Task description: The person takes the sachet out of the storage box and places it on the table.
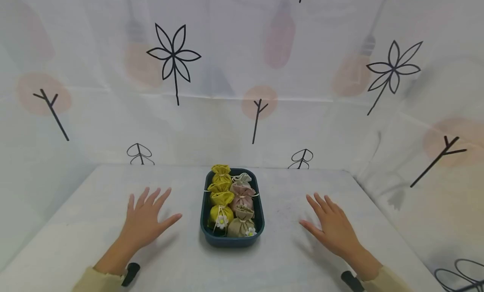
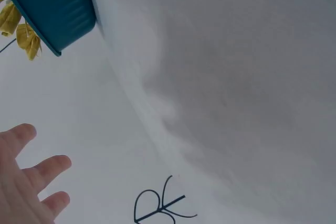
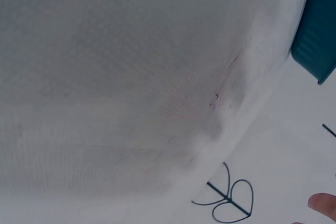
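Observation:
A dark teal plastic basket (image 1: pixel 231 241) stands mid-table, filled with small drawstring pouches. Along its left side are yellow pouches (image 1: pixel 221 198); on the right are a whitish pouch (image 1: pixel 242 178), a pink pouch (image 1: pixel 242 195) and a khaki pouch (image 1: pixel 241 224). Small white flowers hang on the front pouches. Left of the basket, my left hand (image 1: pixel 145 220) hovers over the table, fingers spread and holding nothing. On the other side my right hand (image 1: pixel 334 227) is likewise spread, apart from the basket. Only fingertips of the right hand show in the right wrist view.
The white-covered table (image 1: pixel 181 267) surrounds the basket. Behind and at both sides hangs a pale curtain (image 1: pixel 227 128) printed with line flowers and twigs. A dark strap (image 1: pixel 130 274) sits at the left wrist and another strap (image 1: pixel 351 280) at the right.

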Available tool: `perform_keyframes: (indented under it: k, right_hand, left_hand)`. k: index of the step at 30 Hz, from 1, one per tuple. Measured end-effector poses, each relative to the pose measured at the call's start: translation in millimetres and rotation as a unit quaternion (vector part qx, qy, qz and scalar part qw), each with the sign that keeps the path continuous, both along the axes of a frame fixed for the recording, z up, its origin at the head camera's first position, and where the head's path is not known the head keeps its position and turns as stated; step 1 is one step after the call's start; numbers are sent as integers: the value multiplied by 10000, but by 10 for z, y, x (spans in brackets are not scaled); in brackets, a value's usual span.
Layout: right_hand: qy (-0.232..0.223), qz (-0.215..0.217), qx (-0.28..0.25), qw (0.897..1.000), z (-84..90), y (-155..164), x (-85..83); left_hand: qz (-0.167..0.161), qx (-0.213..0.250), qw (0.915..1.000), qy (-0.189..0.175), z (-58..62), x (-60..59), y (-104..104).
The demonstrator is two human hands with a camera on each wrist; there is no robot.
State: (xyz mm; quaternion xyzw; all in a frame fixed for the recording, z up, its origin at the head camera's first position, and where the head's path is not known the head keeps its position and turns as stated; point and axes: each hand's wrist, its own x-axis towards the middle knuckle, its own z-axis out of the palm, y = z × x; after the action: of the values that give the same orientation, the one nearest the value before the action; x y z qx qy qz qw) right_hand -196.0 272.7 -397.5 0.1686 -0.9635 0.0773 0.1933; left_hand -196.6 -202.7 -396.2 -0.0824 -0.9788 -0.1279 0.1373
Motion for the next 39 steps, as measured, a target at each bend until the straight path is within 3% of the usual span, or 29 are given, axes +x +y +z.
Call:
perform_keyframes:
  k: [8,18,25,33,39]
  right_hand:
    - [226,248,-296,9990,22,-89,-5]
    - [-158,314,-745,9966,38,-202,7]
    - [-463,352,-1117,9920,96,-339,37]
    - [-661,402,-1395,9872,148,-477,53]
    - [-662,590,-1655,9822,174,-559,49]
  left_hand:
    - [-122,347,9993,116,46,-73,140]
    - [-334,1023,9940,-194,36,-124,313]
    - [-454,1684,9827,-622,37,-165,451]
    - [-514,2023,9734,-943,9,-202,550]
    - [-501,2685,9514,-1425,17,-247,591]
